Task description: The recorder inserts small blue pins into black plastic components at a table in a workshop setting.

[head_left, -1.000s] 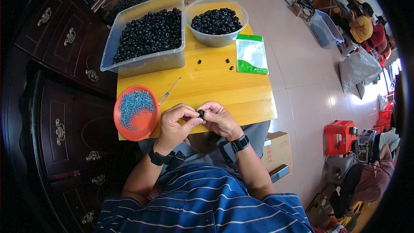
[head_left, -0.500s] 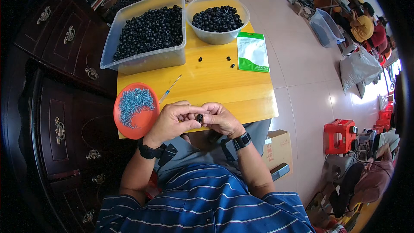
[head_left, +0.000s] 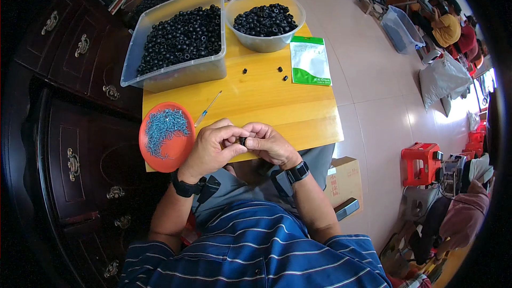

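- In the head view, the left hand [head_left: 210,144], just below the middle of the frame, is pinched narrow, its thumb and fingers at a small black piece [head_left: 243,141].
- The right hand [head_left: 272,145] meets it from the other side, thumb and fingertips closed on the same piece; fingers partly hide it, so which hand grips harder I cannot tell.
- That piece sits between the two hands, over the near edge of a yellow wooden table [head_left: 272,104].
- Left of the hands, a red plate [head_left: 180,152] carries a heap of small bluish screws [head_left: 166,128].
- A thin screwdriver [head_left: 208,109] lies slantwise between the plate and the middle of the table.
- At upper left of centre, a clear rectangular bin [head_left: 186,76] is filled with black pieces [head_left: 184,37].
- Just beside it, at top centre, a round tub [head_left: 265,46] holds more of them.
- Three loose pieces [head_left: 280,69] lie below the tub, near a green and white packet [head_left: 310,61].
- A cardboard box [head_left: 344,181] stands on the floor, right of the person's legs.
- A red stool [head_left: 420,162] stands at right.
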